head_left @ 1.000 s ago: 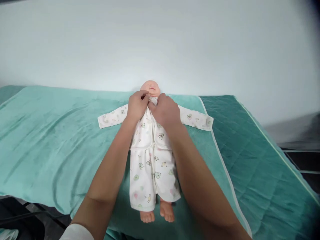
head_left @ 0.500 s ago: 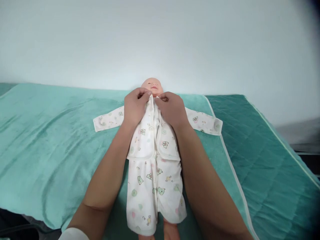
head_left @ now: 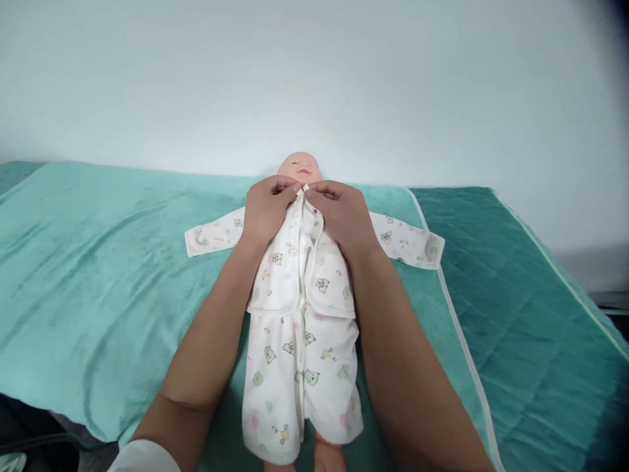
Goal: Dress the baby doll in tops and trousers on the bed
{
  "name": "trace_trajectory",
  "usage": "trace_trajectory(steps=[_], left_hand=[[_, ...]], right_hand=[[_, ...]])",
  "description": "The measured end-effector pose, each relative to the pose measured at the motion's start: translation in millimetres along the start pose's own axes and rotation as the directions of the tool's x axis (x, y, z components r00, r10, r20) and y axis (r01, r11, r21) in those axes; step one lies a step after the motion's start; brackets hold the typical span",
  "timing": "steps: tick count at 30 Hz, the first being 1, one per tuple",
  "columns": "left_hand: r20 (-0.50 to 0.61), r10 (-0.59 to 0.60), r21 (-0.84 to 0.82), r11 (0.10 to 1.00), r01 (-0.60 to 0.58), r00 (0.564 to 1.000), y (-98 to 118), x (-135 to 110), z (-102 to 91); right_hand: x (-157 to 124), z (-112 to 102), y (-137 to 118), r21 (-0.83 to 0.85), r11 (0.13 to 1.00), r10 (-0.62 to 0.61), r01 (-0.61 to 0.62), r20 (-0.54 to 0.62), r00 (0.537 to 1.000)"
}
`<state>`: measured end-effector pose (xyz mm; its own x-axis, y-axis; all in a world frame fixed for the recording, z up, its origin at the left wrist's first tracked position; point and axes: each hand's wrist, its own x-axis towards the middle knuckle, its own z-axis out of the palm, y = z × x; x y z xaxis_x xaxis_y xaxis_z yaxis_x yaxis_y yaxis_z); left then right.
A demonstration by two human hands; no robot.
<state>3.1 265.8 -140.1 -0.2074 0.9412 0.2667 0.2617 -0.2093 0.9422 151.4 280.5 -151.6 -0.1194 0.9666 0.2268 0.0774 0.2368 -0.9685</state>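
A baby doll (head_left: pixel 301 161) lies on its back, its head toward the wall and its feet toward me. It wears a white baby jacket (head_left: pixel 276 278) printed with small bears, its front edges lying side by side and its sleeves spread out. White printed pants (head_left: pixel 275 367) cover the legs down to the lower shins. My left hand (head_left: pixel 268 208) pinches the jacket's left front edge at the collar, just under the chin. My right hand (head_left: pixel 341 213) pinches the opposite collar edge, where a small snap shows near the fingers. The two fingertips are almost touching.
A light green blanket (head_left: pixel 122 262) with a pale border lies under the doll. To the right is a darker green quilted cover (head_left: pixel 515 295). A plain white wall (head_left: pixel 314 78) rises behind. Dark items and a cable sit below the blanket's edge at lower left.
Both hands stay at the collar. The right front edge has turned outward a little, showing a snap. The view has shifted slightly.
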Motion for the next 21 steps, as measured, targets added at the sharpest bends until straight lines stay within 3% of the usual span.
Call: trace_trajectory(steps=[7,21], left_hand=[[0.002,-0.005,0.03,1.0,0.005,1.0,1,-1,-1.5],[0.11,-0.056,0.003,0.998,0.056,0.992,2,0,-4.5]], right_hand=[[-1,1,-3,0.046,0.998,0.036,-0.038,0.038,0.999],[-3,4,-17,-0.175,0.983,0.073,-0.05,0.128,0.989]])
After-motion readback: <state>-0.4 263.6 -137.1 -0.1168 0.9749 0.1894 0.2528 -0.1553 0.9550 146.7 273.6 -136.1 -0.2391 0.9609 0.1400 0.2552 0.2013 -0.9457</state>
